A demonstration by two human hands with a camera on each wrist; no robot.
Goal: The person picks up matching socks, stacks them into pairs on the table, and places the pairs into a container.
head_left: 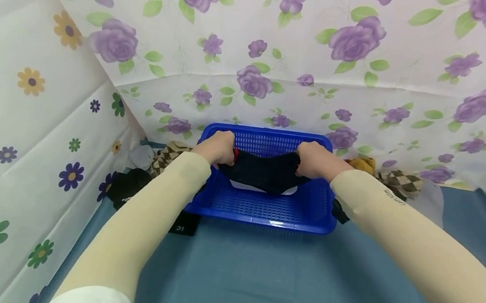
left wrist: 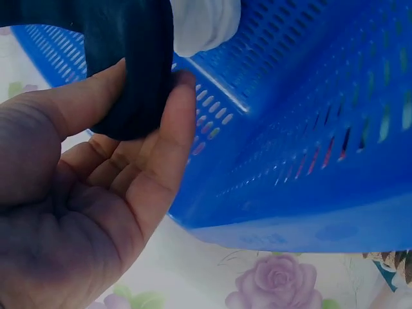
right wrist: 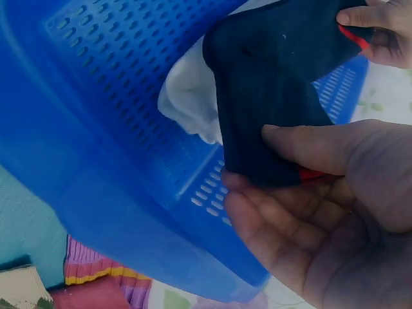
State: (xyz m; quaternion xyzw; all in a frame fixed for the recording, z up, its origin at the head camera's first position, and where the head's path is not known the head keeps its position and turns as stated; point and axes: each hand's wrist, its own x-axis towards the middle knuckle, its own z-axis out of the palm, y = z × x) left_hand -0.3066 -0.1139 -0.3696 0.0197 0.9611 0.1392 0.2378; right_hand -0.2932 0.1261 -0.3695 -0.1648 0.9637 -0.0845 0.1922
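A dark navy sock (head_left: pixel 265 171) with red edging is stretched between both hands above a blue plastic basket (head_left: pixel 257 221). My left hand (head_left: pixel 221 148) pinches one end between thumb and fingers; the left wrist view shows the dark fabric (left wrist: pixel 132 71) in that grip. At the other end, my right hand (head_left: pixel 315 160) holds the sock with the thumb on top and fingers beneath. Red trim shows near both hands in the right wrist view. Below the sock, a white cloth item (right wrist: pixel 190 93) lies in the basket, partly covered.
Left of the basket lie black clothing (head_left: pixel 130 185), a checkered item (head_left: pixel 171 155) and a black item with lettering (head_left: pixel 184 224). Mustard (head_left: pixel 362 164) and checkered (head_left: pixel 400 182) items lie to the right. Floral sheeting (head_left: pixel 257 46) rises behind the blue-grey surface (head_left: pixel 253 281).
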